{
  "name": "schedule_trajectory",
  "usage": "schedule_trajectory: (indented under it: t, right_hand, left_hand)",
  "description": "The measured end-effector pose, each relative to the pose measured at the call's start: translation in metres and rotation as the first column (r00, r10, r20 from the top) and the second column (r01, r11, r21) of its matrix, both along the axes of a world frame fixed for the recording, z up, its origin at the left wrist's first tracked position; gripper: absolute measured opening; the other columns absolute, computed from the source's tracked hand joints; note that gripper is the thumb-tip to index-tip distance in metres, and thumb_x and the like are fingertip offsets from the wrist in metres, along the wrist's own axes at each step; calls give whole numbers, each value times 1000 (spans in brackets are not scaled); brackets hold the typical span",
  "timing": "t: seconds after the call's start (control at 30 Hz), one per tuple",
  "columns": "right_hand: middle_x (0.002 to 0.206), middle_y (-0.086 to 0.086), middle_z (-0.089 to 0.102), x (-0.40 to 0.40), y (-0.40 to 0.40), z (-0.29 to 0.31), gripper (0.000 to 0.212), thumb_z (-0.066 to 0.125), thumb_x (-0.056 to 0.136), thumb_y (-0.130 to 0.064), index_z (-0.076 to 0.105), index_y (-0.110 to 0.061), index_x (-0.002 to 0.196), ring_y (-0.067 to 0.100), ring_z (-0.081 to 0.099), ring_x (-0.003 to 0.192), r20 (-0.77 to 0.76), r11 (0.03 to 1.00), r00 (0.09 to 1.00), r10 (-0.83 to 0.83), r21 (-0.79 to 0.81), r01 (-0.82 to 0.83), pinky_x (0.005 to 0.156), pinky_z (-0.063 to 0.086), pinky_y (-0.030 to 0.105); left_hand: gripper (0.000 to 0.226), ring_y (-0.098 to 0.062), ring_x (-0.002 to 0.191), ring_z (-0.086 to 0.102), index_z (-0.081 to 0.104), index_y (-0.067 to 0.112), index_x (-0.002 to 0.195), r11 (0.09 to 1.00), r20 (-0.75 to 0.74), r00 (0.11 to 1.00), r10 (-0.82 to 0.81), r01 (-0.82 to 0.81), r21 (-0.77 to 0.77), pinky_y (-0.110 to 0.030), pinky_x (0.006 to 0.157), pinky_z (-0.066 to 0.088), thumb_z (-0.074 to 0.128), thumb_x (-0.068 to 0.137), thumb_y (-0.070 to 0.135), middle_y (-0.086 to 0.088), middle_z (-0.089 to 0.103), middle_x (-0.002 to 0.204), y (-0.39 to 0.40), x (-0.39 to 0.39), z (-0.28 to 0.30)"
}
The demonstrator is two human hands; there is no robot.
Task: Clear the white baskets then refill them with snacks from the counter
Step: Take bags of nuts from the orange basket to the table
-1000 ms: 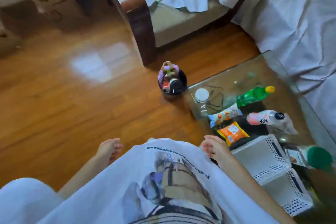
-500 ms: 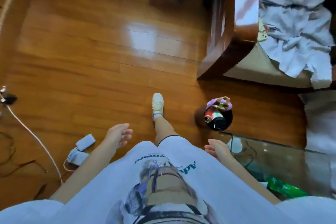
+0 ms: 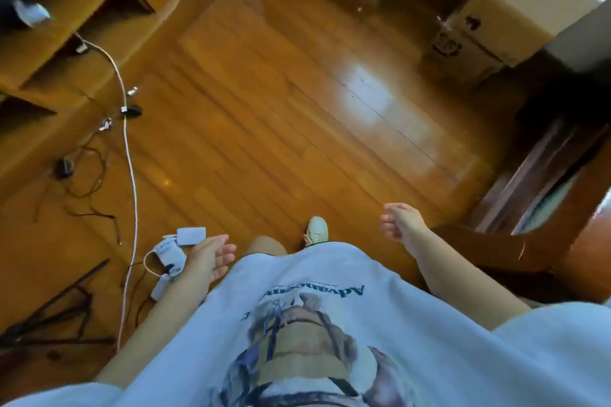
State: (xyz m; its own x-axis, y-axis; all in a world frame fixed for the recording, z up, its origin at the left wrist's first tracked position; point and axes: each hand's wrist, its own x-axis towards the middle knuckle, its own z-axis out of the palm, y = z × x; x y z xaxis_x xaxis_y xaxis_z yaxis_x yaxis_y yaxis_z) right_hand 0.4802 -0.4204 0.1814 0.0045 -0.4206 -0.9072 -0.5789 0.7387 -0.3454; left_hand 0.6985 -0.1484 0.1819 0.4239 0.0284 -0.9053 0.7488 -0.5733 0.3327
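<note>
Neither the white baskets nor the snacks are in view. My left hand [image 3: 211, 256] hangs beside my white shirt at the lower left, fingers relaxed and holding nothing. My right hand [image 3: 401, 223] hangs over the wooden floor at the right, fingers loosely curled, also with nothing in it. One white shoe [image 3: 316, 231] shows on the floor between the hands.
Polished wooden floor [image 3: 297, 102] fills the middle. A white cable [image 3: 130, 155] and white power adapters [image 3: 172, 251] lie at the left, with black wires and a tripod [image 3: 49, 311] nearby. Wooden shelves [image 3: 66, 26] stand top left, cardboard boxes [image 3: 463, 36] top right, a dark wooden armrest [image 3: 489, 248] at right.
The view has swung left, away from the glass table, baskets and snacks, which have left the frame. Both hands stay free of any object, and the cable and shelves have come into view.
</note>
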Motion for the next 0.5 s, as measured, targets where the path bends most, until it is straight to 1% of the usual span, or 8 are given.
schedule_trajectory:
  t: [0.07,0.17,0.23,0.3,0.33,0.37,0.43,0.5]
  right_hand:
    - [64,4,51,36,-25,6,11,42,94,-10,52,-12,98,11,46,45,6,983,988,157,-93,-156,52,32,21]
    - [69,5,56,91,-53,10,10,44,95,-12,54,-13,96,14,52,57,65,947,949,308,-113,-299,58,41,25]
    - [70,4,57,122,-65,10,13,44,95,-12,54,-16,88,15,54,59,103,930,926,363,-107,-352,60,43,26]
    - [71,4,58,151,-75,9,16,45,96,-13,55,-19,85,16,55,61,121,911,904,409,-102,-399,62,45,27]
    - [72,4,59,165,-82,7,16,45,96,-14,55,-19,85,16,56,63,123,905,898,423,-100,-413,63,46,27]
    - [72,4,59,176,-86,6,16,46,96,-14,56,-20,85,16,57,63,124,905,897,424,-95,-414,64,46,28]
    - [72,4,59,199,-100,5,15,47,95,-14,57,-20,85,15,57,61,111,909,902,416,-76,-410,63,45,28]
    - [69,3,58,219,-113,5,14,48,94,-14,56,-20,84,11,57,52,88,921,917,390,-58,-386,60,42,25]
  left_hand:
    - [33,-14,68,53,53,9,126,997,2,998,71,-71,28,-25,57,36,42,97,19,-1,60,82,4,12,0]
    - [34,-17,74,55,51,10,127,978,-37,980,193,-189,91,-25,56,35,46,96,23,-5,64,92,12,30,-3]
    - [37,-15,72,54,50,11,129,965,-68,968,241,-232,122,-25,55,35,47,95,26,-3,64,92,16,40,-8]
    - [39,-15,74,55,49,10,130,953,-98,955,279,-264,146,-27,59,38,47,95,27,-8,65,110,19,55,-15]
    - [39,-18,79,56,48,8,130,946,-110,946,305,-287,151,-28,64,41,46,96,26,-11,62,120,17,64,-20]
    - [37,-20,84,56,48,7,130,939,-119,937,328,-310,148,-29,68,42,45,96,24,-13,59,125,15,72,-23]
    - [26,-21,78,54,52,8,119,926,-135,919,371,-354,133,-28,68,41,45,96,19,-15,59,112,2,95,-30]
    - [11,-19,64,56,51,12,105,922,-132,915,382,-367,119,-26,64,39,46,96,15,-12,64,83,-20,122,-30]
